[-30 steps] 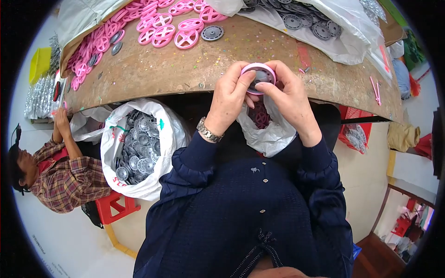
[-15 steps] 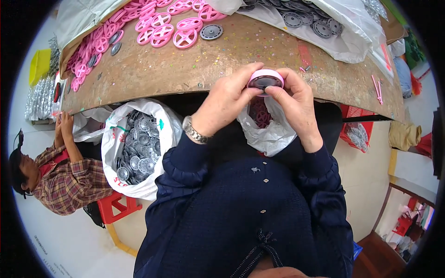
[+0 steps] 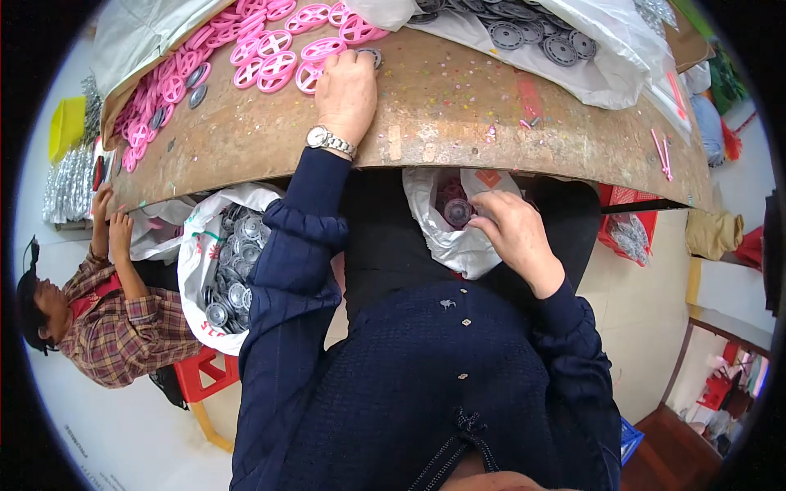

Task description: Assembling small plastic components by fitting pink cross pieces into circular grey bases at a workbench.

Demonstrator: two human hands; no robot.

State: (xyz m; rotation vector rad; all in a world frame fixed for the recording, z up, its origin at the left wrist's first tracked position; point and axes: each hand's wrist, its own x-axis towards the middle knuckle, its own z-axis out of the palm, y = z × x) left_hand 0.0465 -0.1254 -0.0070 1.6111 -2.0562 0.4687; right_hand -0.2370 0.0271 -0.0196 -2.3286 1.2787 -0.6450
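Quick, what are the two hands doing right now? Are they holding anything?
Left hand: palm down on the pink wheels on the table; grasp cannot be told.
Right hand: at the white bag on the lap, fingers curled; holding anything cannot be told.

You're over a worn brown worktop (image 3: 458, 123), its surface speckled and scuffed, the front edge curving across the view. Below it, pale cream floor tiles (image 3: 647, 327) spread to your right, in even daylight. A red plastic stool (image 3: 211, 370) stands low on your left, and a red crate (image 3: 626, 225) sits under the worktop's right end. Far right, a dark wooden step (image 3: 679, 446) shows.
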